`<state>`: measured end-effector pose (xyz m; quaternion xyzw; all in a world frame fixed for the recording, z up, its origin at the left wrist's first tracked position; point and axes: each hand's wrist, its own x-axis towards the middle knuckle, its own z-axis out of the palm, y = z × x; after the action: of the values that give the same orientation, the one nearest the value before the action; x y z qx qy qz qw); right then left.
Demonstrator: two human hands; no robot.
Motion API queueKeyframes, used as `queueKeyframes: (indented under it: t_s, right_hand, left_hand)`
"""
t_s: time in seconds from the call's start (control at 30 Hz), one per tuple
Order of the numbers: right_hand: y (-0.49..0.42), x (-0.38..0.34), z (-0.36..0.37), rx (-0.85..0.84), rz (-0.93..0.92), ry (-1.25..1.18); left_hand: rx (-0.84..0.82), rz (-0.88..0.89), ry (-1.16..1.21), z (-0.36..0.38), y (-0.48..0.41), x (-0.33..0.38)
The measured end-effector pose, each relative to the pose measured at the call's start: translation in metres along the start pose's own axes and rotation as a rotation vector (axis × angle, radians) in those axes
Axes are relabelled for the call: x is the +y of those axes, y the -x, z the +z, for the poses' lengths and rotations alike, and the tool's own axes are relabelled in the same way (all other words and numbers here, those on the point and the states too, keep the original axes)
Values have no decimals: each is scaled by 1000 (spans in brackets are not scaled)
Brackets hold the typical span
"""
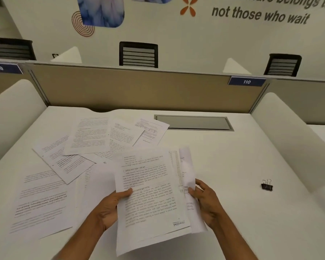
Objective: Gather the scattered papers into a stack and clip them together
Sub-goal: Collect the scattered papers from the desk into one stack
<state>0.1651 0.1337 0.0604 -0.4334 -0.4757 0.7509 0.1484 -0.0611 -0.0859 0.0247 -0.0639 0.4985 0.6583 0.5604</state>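
A small bundle of printed papers is held above the white desk in front of me. My left hand grips its left edge, thumb on the top sheet. My right hand holds the right edge, where a few sheets stick out unevenly. Several more printed sheets lie scattered and overlapping on the desk's left half. A black binder clip sits alone on the desk to the right, well apart from both hands.
A grey cable hatch is set into the desk near the back. A tan partition closes the rear, with white curved dividers on both sides. Black chairs stand beyond the partition.
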Motion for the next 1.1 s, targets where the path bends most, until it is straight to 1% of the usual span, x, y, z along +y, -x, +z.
queueKeyframes:
  t_s: [0.1, 0.17, 0.23, 0.27, 0.33, 0.37, 0.4, 0.47, 0.53, 0.6, 0.67, 0.77, 0.83, 0.93, 1.0, 1.03, 1.1]
  right_hand:
    - [-2, 9, 11, -52, 4, 79]
    - [-7, 12, 19, -85, 21, 113]
    - [-18, 13, 21, -84, 17, 188]
    - [-26, 12, 18, -45, -9, 279]
    - [-49, 10, 10, 124, -113, 549]
    - [-60, 9, 6, 209, -166, 686]
    - [-73, 6, 3, 250, -198, 822]
    - [-93, 0, 5, 223, -164, 1093]
    - [-108, -5, 13, 156, -84, 1332]
    - [-114, -4, 19, 128, -53, 1468]
    - [-116, -4, 23, 143, -39, 1537]
    - [-123, -5, 26, 146, 4, 1575]
    - [-125, -5, 27, 122, 20, 1524]
    - [-126, -4, 26, 95, 11, 1332]
    - [-126, -5, 21, 82, -30, 1214]
    - [-125, -7, 18, 71, -49, 1115]
    - [-118, -12, 12, 48, -50, 821]
  left_hand:
    - [-43, -86, 70, -1, -3, -11]
    - [-59, -86, 115, -2, -6, -14]
    - [-34, -47, 116, -8, -6, -10]
    - [-7, -23, 101, -12, -5, -6]
    - [87, 65, 36, -20, -2, 3]
    - [150, 143, -15, -23, -1, 6]
    - [221, 232, -77, -25, 0, 10]
    - [312, 365, -152, -25, 2, 17]
    - [356, 441, -200, -23, 1, 22]
    - [399, 477, -243, -21, 0, 26]
    - [417, 469, -253, -22, -3, 29]
    - [419, 425, -243, -30, -8, 32]
    - [408, 394, -212, -39, -12, 38]
    - [348, 314, -115, -56, -20, 49]
    - [296, 256, -34, -64, -23, 57]
    - [267, 233, 6, -67, -24, 60]
    - [203, 193, 91, -70, -26, 67]
